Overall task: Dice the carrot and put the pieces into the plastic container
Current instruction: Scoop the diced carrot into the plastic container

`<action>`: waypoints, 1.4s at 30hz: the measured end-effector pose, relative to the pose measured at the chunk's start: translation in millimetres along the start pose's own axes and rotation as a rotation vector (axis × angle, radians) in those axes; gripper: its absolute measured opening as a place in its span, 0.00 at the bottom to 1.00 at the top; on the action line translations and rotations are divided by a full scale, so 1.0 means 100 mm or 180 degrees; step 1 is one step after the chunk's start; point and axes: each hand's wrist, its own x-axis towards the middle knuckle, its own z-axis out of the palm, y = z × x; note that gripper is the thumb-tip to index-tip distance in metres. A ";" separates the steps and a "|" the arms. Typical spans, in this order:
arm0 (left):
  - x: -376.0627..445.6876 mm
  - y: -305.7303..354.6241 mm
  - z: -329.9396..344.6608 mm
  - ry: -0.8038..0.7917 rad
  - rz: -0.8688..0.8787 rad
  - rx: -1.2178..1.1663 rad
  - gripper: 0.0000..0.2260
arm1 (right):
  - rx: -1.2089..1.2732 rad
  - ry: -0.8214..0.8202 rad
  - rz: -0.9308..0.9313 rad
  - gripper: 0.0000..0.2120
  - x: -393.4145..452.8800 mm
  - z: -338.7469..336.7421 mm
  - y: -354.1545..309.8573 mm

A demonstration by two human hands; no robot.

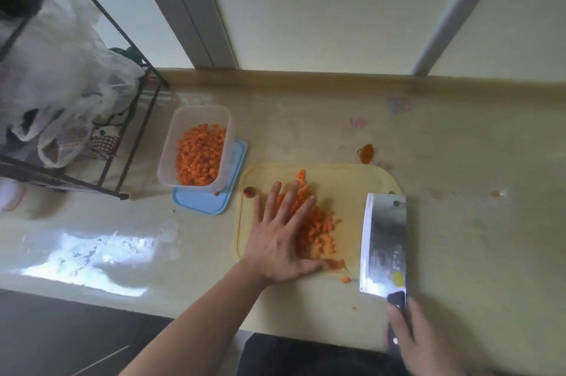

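A pile of diced carrot (318, 228) lies on the pale yellow cutting board (346, 179). My left hand (281, 237) lies flat with straight, spread fingers against the pile's left side. My right hand (410, 339) grips the dark handle of a cleaver (384, 240), whose wide blade lies over the board's right edge, to the right of the pile. The clear plastic container (196, 149), partly filled with carrot dice, sits on its blue lid (211, 201) to the left of the board.
A carrot end (367, 152) lies on the counter behind the board, and another scrap (249, 191) sits at the board's left rim. A dark wire rack (134, 142) with plastic bags (61, 84) stands at far left. The wall runs behind the counter.
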 end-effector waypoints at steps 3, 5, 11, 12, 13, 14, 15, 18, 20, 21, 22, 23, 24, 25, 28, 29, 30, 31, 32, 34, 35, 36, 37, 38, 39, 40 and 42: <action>0.07 -0.01 -0.04 -0.0054 -0.0299 -0.0099 0.51 | 0.0145 -0.0122 0.0473 0.06 -0.04 0.06 -0.05; 0.10 -0.01 -0.04 -0.0043 -0.0367 -0.0122 0.48 | 0.0089 -0.0086 0.0580 0.09 -0.04 0.05 -0.08; 0.21 0.00 -0.02 -0.0013 -0.0396 -0.0225 0.46 | -0.0683 0.0214 0.0338 0.10 0.04 0.15 -0.18; 0.22 0.02 -0.02 -0.0012 -0.0373 -0.0241 0.46 | -0.0492 0.0052 0.0415 0.07 0.06 0.18 -0.21; 0.22 0.04 -0.01 -0.0006 -0.0351 -0.0258 0.47 | -0.0398 -0.0189 0.0505 0.06 0.09 0.19 -0.25; 0.22 0.06 0.00 0.0003 -0.0329 -0.0276 0.47 | -0.0383 -0.0339 0.0475 0.07 0.13 0.21 -0.27; 0.21 0.09 0.01 0.0022 -0.0315 -0.0305 0.47 | -0.0427 -0.0411 0.0408 0.08 0.17 0.24 -0.27; 0.21 0.16 0.03 0.0190 -0.0346 -0.0428 0.46 | -0.0399 -0.0413 0.0251 0.10 0.30 0.37 -0.30; 0.21 0.20 0.05 0.0288 -0.0366 -0.0528 0.46 | -0.0469 -0.0402 0.0208 0.11 0.36 0.47 -0.33; 0.22 0.22 0.06 0.0325 -0.0361 -0.0559 0.45 | -0.0438 -0.0423 0.0167 0.14 0.38 0.50 -0.36; 0.22 0.24 0.09 0.0368 -0.0349 -0.0579 0.44 | -0.0401 -0.0452 0.0108 0.17 0.40 0.52 -0.38; 0.23 0.26 0.11 0.0417 -0.0343 -0.0597 0.43 | -0.0402 -0.0479 0.0042 0.18 0.41 0.54 -0.40; 0.23 0.27 0.13 0.0466 -0.0350 -0.0604 0.41 | -0.0449 -0.0513 -0.0039 0.17 0.43 0.56 -0.41; 0.25 0.28 0.16 0.0507 -0.0368 -0.0596 0.40 | -0.0532 -0.0552 -0.0104 0.14 0.46 0.57 -0.43; 0.28 0.29 0.21 0.0532 -0.0400 -0.0556 0.36 | -0.0673 -0.0694 -0.0259 0.10 0.53 0.56 -0.42; 0.30 0.30 0.22 0.0528 -0.0387 -0.0567 0.34 | -0.0673 -0.0766 -0.0308 0.10 0.54 0.55 -0.42; 0.31 0.32 0.23 0.0534 -0.0359 -0.0590 0.33 | -0.0668 -0.0850 -0.0340 0.10 0.55 0.53 -0.41; 0.32 0.34 0.23 0.0559 -0.0326 -0.0620 0.32 | -0.0635 -0.0923 -0.0373 0.10 0.54 0.50 -0.42; 0.34 0.37 0.24 0.0596 -0.0295 -0.0646 0.31 | -0.0545 -0.0974 -0.0387 0.09 0.54 0.47 -0.42; 0.36 0.41 0.24 0.0657 -0.0278 -0.0689 0.30 | -0.0249 -0.1016 -0.0475 0.09 0.53 0.39 -0.44; 0.37 0.43 0.24 0.0671 -0.0286 -0.0715 0.29 | -0.0141 -0.1031 -0.0538 0.10 0.52 0.36 -0.45; 0.38 0.45 0.22 0.0669 -0.0294 -0.0743 0.29 | -0.0063 -0.1039 -0.0588 0.10 0.51 0.33 -0.44; 0.39 0.46 0.21 0.0662 -0.0295 -0.0763 0.29 | -0.0019 -0.1044 -0.0610 0.11 0.51 0.31 -0.43; 0.40 0.48 0.19 0.0653 -0.0295 -0.0772 0.29 | 0.0006 -0.1029 -0.0619 0.12 0.52 0.29 -0.42; 0.42 0.51 0.17 0.0645 -0.0306 -0.0789 0.29 | 0.0037 -0.1002 -0.0631 0.13 0.52 0.26 -0.41; 0.43 0.54 0.14 0.0639 -0.0323 -0.0827 0.29 | 0.0110 -0.0971 -0.0643 0.14 0.53 0.24 -0.41; 0.46 0.61 0.10 0.0649 -0.0335 -0.0890 0.29 | 0.0290 -0.0951 -0.0649 0.16 0.52 0.17 -0.41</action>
